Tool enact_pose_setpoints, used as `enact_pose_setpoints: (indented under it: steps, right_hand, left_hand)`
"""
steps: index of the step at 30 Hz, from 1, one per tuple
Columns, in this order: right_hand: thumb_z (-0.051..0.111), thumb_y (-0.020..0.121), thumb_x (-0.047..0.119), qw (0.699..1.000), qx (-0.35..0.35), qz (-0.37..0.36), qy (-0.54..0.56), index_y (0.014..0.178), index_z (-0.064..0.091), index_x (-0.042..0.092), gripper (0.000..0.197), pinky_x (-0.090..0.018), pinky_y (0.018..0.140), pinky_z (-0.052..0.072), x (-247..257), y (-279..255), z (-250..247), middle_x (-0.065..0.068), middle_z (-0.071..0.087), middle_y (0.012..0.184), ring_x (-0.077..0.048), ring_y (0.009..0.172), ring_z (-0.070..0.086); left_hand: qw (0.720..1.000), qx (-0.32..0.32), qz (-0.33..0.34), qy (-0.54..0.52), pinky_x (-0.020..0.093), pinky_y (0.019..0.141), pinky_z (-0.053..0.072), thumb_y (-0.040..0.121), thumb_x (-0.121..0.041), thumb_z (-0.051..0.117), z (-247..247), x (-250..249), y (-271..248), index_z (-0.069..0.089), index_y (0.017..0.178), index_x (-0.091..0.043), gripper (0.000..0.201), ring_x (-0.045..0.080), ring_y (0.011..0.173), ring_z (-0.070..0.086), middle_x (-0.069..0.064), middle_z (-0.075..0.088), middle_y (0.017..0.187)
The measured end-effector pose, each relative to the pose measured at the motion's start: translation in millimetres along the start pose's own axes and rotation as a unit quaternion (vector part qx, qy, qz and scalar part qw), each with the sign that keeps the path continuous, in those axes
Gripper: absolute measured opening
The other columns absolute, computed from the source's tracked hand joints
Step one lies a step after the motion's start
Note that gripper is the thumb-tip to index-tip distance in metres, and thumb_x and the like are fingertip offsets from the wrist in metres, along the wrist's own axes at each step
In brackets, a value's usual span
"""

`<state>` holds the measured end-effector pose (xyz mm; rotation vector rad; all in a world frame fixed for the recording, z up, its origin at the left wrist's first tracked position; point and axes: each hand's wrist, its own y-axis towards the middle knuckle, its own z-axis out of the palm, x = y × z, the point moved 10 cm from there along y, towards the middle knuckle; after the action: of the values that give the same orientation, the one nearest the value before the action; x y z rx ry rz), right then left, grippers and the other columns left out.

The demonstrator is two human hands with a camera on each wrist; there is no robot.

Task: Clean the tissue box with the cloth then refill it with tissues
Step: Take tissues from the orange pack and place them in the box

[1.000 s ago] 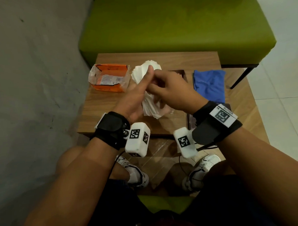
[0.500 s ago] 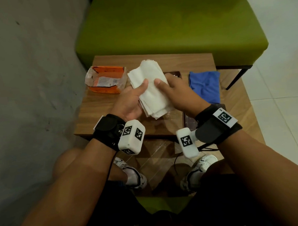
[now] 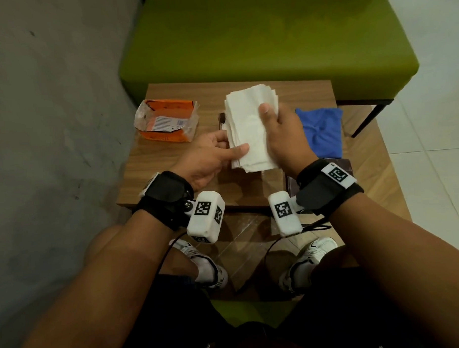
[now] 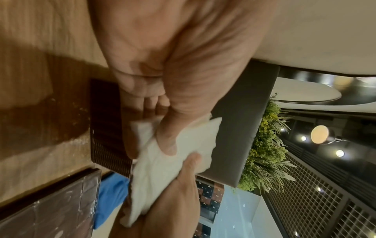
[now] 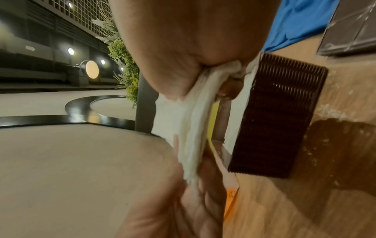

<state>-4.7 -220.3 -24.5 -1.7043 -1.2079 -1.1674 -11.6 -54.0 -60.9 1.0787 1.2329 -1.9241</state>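
A stack of white tissues (image 3: 247,131) hangs just above the dark brown ribbed tissue box (image 3: 222,119), which it mostly hides. My left hand (image 3: 230,148) pinches the stack's near left edge, thumb on top. My right hand (image 3: 271,111) grips the far right edge, thumb on top and fingers underneath. The left wrist view shows the tissues (image 4: 173,157) beside the box (image 4: 105,125). In the right wrist view the tissues (image 5: 193,128) are folded edge-on next to the box (image 5: 274,120). The blue cloth (image 3: 321,130) lies crumpled to the right of the box.
An opened orange tissue packet (image 3: 168,121) lies on the wooden table (image 3: 164,161) at the left. A dark flat lid (image 3: 345,166) sits by my right wrist. A green bench (image 3: 256,41) stands behind the table and a grey wall runs along the left.
The bunched, upright tissues have been laid out into a flat stack. My right hand has shifted to the stack's far right edge and my left hand to its near left edge.
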Motion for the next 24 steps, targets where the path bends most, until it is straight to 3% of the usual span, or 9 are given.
enact_pose_setpoints:
  steps: [2, 4, 8, 11, 15, 17, 20, 22, 24]
  right_hand:
    - [0.045, 0.107, 0.047, 0.999, -0.036, 0.002, 0.015, 0.12, 0.059, 0.012, 0.04, -0.051, 0.094, 0.056, -3.7, 1.8, -11.9, -0.004, 0.071, 0.112, -0.021, 0.104, 0.068]
    - [0.044, 0.109, 0.045, 0.998, -0.051, 0.013, 0.034, 0.121, 0.055, 0.018, 0.032, -0.049, 0.101, 0.053, -4.8, 1.2, -15.4, -0.002, 0.067, 0.118, -0.019, 0.11, 0.065]
    - [0.05, 0.102, 0.046, 0.994, -0.049, 0.035, 0.094, 0.123, 0.05, 0.025, 0.029, -0.051, 0.1, 0.055, -8.4, -2.4, -8.9, 0.0, 0.065, 0.123, -0.018, 0.114, 0.065]
    - [0.06, 0.091, 0.042, 0.984, -0.02, 0.048, 0.171, 0.126, 0.056, 0.027, 0.039, -0.05, 0.1, 0.058, -11.9, -6.0, -2.8, 0.003, 0.069, 0.127, -0.017, 0.117, 0.069]
    - [0.061, 0.097, 0.008, 0.953, 0.055, 0.102, 0.279, 0.13, 0.059, 0.018, 0.035, -0.045, 0.09, 0.062, -13.3, -17.6, 7.8, -0.006, 0.071, 0.128, -0.025, 0.115, 0.071]
    - [0.062, 0.1, 0.014, 0.938, 0.071, 0.124, 0.316, 0.138, 0.055, 0.007, 0.04, -0.04, 0.084, 0.062, -12.1, -18.6, 4.5, -0.011, 0.071, 0.13, -0.027, 0.113, 0.072]
    - [0.062, 0.101, 0.036, 0.922, 0.123, 0.159, 0.332, 0.135, 0.061, 0.003, 0.047, -0.042, 0.097, 0.059, -7.0, -14.3, 1.6, -0.012, 0.074, 0.126, -0.026, 0.114, 0.073]
    - [0.064, 0.1, 0.043, 0.937, 0.144, 0.143, 0.283, 0.133, 0.063, 0.006, 0.05, -0.044, 0.1, 0.059, -2.2, -10.5, 3.5, -0.011, 0.075, 0.124, -0.026, 0.114, 0.073]
    - [0.064, 0.101, 0.043, 0.964, 0.104, 0.121, 0.214, 0.133, 0.062, 0.01, 0.046, -0.042, 0.082, 0.064, -2.8, -6.0, 3.4, -0.008, 0.076, 0.119, -0.025, 0.107, 0.075]
  left_hand:
    - [1.0, -0.023, -0.007, 0.009, 0.029, 0.07, 0.066, 0.095, 0.003, 0.071, -9.6, 2.6, -0.3, 0.067, 0.112, -0.001, 0.018, 0.022, 0.089, 0.078, 0.017, 0.076, 0.109]
    - [0.998, -0.056, 0.003, 0.004, 0.032, 0.075, 0.067, 0.101, -0.008, 0.068, -13.7, 0.0, -2.3, 0.068, 0.113, -0.003, 0.013, 0.023, 0.095, 0.078, 0.013, 0.078, 0.108]
    - [0.999, -0.003, -0.014, -0.032, 0.051, 0.097, 0.062, 0.095, -0.055, 0.061, 8.4, -1.7, -3.1, 0.065, 0.134, -0.012, 0.058, 0.028, 0.12, 0.074, 0.01, 0.078, 0.127]
    - [0.999, -0.013, -0.016, -0.045, 0.051, 0.102, 0.06, 0.1, -0.039, 0.068, 7.5, 0.7, 0.0, 0.058, 0.145, -0.009, 0.055, 0.03, 0.125, 0.072, 0.012, 0.075, 0.132]
    - [0.991, -0.099, 0.022, -0.083, 0.051, 0.11, 0.055, 0.104, -0.011, 0.066, -16.9, -1.9, 7.1, 0.065, 0.133, -0.012, 0.029, 0.029, 0.122, 0.073, 0.012, 0.076, 0.13]
    - [0.993, -0.083, 0.03, -0.079, 0.046, 0.11, 0.056, 0.107, -0.007, 0.06, -18.7, -7.7, 8.5, 0.066, 0.125, -0.019, 0.022, 0.028, 0.126, 0.071, 0.011, 0.074, 0.134]
    - [0.999, -0.042, 0.016, -0.026, 0.042, 0.11, 0.056, 0.109, -0.006, 0.055, -18.5, -13.5, 9.6, 0.061, 0.134, -0.014, 0.027, 0.025, 0.127, 0.07, 0.011, 0.071, 0.139]
    - [0.999, -0.036, 0.002, -0.011, 0.044, 0.111, 0.055, 0.11, -0.01, 0.056, -15.0, -17.7, 9.4, 0.061, 0.136, -0.012, 0.027, 0.025, 0.125, 0.071, 0.011, 0.074, 0.135]
    - [0.998, -0.054, 0.006, -0.008, 0.045, 0.109, 0.056, 0.11, -0.019, 0.058, -9.8, -24.6, 10.5, 0.064, 0.117, -0.025, 0.011, 0.025, 0.123, 0.072, 0.006, 0.078, 0.124]
